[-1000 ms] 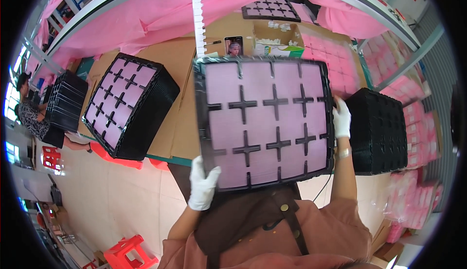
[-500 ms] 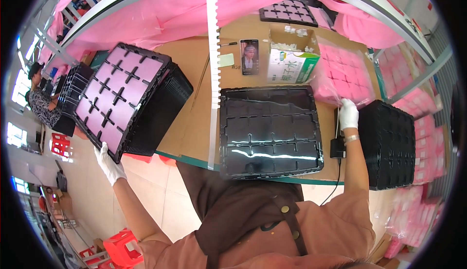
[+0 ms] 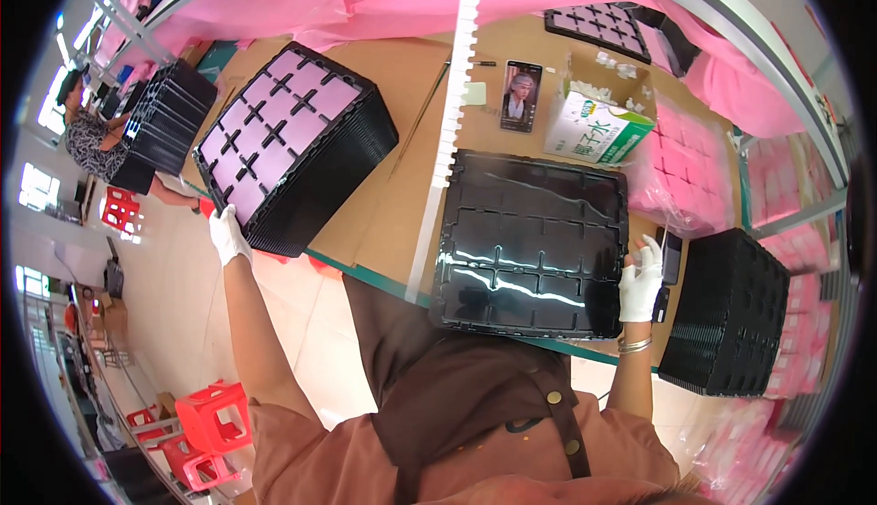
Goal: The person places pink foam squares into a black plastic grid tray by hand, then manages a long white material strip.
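Beside the white notched strip (image 3: 449,130) that runs across the brown tabletop (image 3: 402,203), an empty black compartment tray (image 3: 530,240) lies flat at the near edge. On its right rim, the gloved right hand (image 3: 639,278) rests with fingers curled against the edge. Left of the strip, the gloved left hand (image 3: 227,233) touches the near corner of a tall stack of black trays (image 3: 297,144) topped with pink pads; its grip cannot be told. Right of the empty tray stands another black tray stack (image 3: 726,313). Beyond it lie a phone (image 3: 521,95) and an open carton (image 3: 598,121).
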The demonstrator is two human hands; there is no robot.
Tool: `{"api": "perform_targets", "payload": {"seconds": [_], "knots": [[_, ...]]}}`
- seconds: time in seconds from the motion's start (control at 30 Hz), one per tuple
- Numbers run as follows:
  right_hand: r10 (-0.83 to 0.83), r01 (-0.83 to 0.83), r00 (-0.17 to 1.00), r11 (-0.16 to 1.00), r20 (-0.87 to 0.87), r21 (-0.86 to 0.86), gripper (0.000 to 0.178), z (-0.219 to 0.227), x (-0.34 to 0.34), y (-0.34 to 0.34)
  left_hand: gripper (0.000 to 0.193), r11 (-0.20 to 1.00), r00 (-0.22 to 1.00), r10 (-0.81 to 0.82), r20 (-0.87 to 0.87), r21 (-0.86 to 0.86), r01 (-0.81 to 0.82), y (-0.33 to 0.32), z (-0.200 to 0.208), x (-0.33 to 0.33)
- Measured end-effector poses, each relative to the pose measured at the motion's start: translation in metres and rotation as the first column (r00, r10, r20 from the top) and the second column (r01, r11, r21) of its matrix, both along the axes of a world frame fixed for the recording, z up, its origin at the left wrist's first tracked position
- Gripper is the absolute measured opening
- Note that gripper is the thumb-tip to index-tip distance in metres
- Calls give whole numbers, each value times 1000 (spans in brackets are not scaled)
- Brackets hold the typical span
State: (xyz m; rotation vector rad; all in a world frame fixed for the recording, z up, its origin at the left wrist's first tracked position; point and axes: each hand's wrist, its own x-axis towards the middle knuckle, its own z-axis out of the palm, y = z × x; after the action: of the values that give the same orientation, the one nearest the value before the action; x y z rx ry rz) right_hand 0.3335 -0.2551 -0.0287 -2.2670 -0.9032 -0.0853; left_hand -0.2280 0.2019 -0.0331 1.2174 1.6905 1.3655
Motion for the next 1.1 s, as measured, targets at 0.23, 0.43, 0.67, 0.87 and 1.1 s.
{"api": "perform_targets", "payload": {"seconds": [0.23,0.43,0.67,0.87,1.1], "knots": [[255,-221,956,952,-147,212,16,0,-24,60,32,687,661,555,-505,726,-22,-95,41,121],[644,-593,708,765,-292,251,14,23,-89,164,28,752,764,-376,-523,309,582,-125,9,294],[582,-670,732,711,356,215,26,138,-49,235,19,477,452,-789,416,-49,878,-149,42,307],[51,-554,524,778,850,295,30,306,34,331,15,541,519,-797,308,-17,841,-202,61,222],[279,-365,685,931,673,-13,29,327,83,345,11,750,740,-576,346,-137,647,-192,23,116]]}}
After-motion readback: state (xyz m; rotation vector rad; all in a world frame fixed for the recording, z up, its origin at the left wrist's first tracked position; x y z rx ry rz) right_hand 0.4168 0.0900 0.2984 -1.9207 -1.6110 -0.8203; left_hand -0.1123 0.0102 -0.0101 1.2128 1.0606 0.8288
